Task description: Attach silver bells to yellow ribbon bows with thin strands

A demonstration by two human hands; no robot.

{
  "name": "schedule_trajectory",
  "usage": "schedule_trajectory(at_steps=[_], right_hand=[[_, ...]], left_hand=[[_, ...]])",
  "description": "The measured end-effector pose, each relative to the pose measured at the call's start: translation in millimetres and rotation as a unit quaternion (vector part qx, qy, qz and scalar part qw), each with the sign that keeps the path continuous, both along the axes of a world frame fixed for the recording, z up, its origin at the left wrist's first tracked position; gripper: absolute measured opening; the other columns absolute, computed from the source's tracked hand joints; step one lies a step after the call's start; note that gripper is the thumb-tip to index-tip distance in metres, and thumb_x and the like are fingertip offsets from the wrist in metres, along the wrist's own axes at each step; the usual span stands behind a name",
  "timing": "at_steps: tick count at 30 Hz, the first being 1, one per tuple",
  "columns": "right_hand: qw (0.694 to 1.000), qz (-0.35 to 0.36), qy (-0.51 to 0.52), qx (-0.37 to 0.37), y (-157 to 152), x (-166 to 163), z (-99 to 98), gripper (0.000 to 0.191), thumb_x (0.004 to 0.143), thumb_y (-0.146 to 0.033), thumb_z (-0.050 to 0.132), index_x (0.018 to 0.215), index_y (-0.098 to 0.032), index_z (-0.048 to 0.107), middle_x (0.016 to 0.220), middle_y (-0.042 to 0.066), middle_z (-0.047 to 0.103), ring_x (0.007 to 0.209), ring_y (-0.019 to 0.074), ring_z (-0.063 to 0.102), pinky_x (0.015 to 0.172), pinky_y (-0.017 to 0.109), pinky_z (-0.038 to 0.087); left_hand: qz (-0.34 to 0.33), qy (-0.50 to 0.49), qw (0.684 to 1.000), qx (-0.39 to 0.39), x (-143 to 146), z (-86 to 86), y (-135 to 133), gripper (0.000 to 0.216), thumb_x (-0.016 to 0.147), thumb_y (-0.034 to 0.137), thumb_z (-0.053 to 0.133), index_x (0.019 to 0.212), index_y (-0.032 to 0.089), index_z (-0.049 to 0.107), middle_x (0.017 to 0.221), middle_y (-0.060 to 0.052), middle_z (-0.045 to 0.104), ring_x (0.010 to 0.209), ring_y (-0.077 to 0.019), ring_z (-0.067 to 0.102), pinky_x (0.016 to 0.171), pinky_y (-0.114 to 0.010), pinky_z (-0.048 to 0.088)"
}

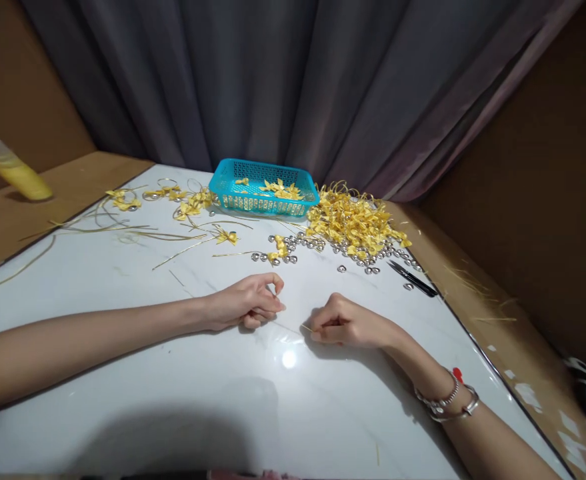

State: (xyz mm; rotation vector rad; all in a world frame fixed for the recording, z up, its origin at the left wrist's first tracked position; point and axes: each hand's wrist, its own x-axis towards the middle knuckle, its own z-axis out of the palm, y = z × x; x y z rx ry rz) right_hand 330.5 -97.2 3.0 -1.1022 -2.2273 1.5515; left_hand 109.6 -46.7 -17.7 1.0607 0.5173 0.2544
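Note:
Both of my hands rest on the white table (173,373) near its middle. My left hand (245,303) is closed in a pinch, fingertips pointing right. My right hand (345,323) is curled shut, a thin yellow strand (293,328) running between the two hands. What the left fingers pinch beyond that strand is too small to name. Several silver bells (317,245) and a small yellow bow (277,252) lie just beyond the hands. A large heap of yellow ribbon bows (355,223) sits at the back right.
A turquoise basket (263,198) with a few yellow bows stands at the back centre. Black scissors (413,278) lie near the right edge. Loose ribbon strips (123,230) and bows (190,207) spread over the back left. A yellow tube (13,170) lies on the brown ledge. A grey curtain hangs behind.

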Motion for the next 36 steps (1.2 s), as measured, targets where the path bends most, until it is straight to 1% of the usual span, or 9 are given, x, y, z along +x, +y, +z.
schedule_trajectory(at_steps=[2,5,9,12,15,18,25,29,36], right_hand=[[0.999,-0.006,0.001,-0.043,0,3,3.9,0.034,0.081,-0.025,0.052,0.049,-0.016,0.045,0.046,-0.005,0.036,0.044,0.0064,0.027,0.044,0.023,0.023],[0.986,-0.105,0.033,-0.127,2,7,9.8,0.047,0.089,-0.05,0.043,0.072,-0.011,0.062,0.055,0.003,0.054,0.048,0.0106,0.047,0.046,0.024,0.037],[0.911,-0.229,0.181,-0.291,6,-15,8.9,0.068,0.085,-0.069,0.033,0.09,-0.009,0.064,0.087,0.013,0.065,0.075,0.0173,0.063,0.065,0.028,0.049],[0.821,-0.22,0.191,-0.49,6,-56,-1.2,0.067,0.086,-0.068,0.036,0.084,-0.007,0.063,0.072,0.008,0.061,0.06,0.0111,0.058,0.058,0.021,0.046],[0.783,-0.187,0.173,-0.568,10,-102,-5.7,0.056,0.088,-0.059,0.042,0.073,-0.008,0.06,0.06,0.003,0.055,0.053,0.0105,0.053,0.054,0.022,0.043],[0.784,-0.181,0.2,-0.56,23,-135,6.3,0.038,0.093,-0.038,0.044,0.08,-0.007,0.062,0.069,0.005,0.06,0.061,0.0107,0.055,0.062,0.021,0.045],[0.86,-0.181,0.287,-0.381,61,-144,48.9,0.008,0.085,-0.019,0.059,0.084,-0.011,0.058,0.049,-0.008,0.034,0.04,0.0035,0.021,0.039,0.014,0.026],[0.868,-0.211,0.297,-0.337,67,-130,62.7,0.007,0.082,-0.017,0.061,0.078,-0.012,0.057,0.053,-0.008,0.033,0.041,0.0034,0.015,0.038,0.013,0.026],[0.835,-0.33,0.328,-0.293,62,-100,85.4,0.001,0.08,-0.011,0.061,0.079,-0.012,0.062,0.063,-0.003,0.048,0.04,0.0014,0.02,0.035,0.011,0.033]], left_hand=[[-0.007,0.001,0.998,0.064,-2,3.7,-4,0.025,0.081,0.02,0.057,0.079,0.024,0.033,0.046,0.013,0.022,0.041,-0.0061,0.012,0.038,-0.016,0.012],[-0.038,0.004,0.957,0.288,-6,17.2,-15,0.012,0.083,0.014,0.048,0.081,0.022,0.039,0.052,0.008,0.036,0.043,-0.0082,0.027,0.042,-0.02,0.022],[-0.15,0.015,0.789,0.595,-9,41.0,-36,0.026,0.068,0.001,0.055,0.082,0.022,0.052,0.062,0.002,0.05,0.051,-0.0129,0.041,0.046,-0.026,0.023],[-0.201,0.036,0.677,0.707,-8,49.3,-48,0.019,0.063,0.008,0.065,0.07,0.023,0.058,0.054,-0.001,0.052,0.05,-0.0175,0.046,0.044,-0.027,0.017],[-0.202,0.052,0.607,0.767,-7,44.2,-54,0.015,0.07,0.017,0.063,0.055,0.02,0.057,0.047,-0.005,0.053,0.044,-0.0184,0.046,0.04,-0.029,0.017],[-0.202,0.068,0.572,0.792,-9,33.3,-54,0.02,0.069,0.013,0.063,0.051,0.018,0.055,0.049,-0.007,0.058,0.041,-0.0169,0.046,0.036,-0.029,0.017],[-0.197,0.072,0.625,0.752,-9,35.9,-45,0.028,0.067,0.013,0.066,0.05,0.02,0.045,0.045,-0.002,0.055,0.036,-0.0125,0.04,0.033,-0.025,0.019],[-0.194,0.058,0.579,0.79,-10,42.5,-44,0.028,0.068,0.012,0.066,0.049,0.02,0.047,0.046,-0.004,0.055,0.038,-0.0132,0.041,0.033,-0.027,0.019],[-0.123,0.001,0.482,0.867,-11,25.8,-49,0.022,0.075,0.012,0.059,0.055,0.021,0.057,0.046,-0.003,0.048,0.043,-0.0162,0.046,0.036,-0.031,0.015]])
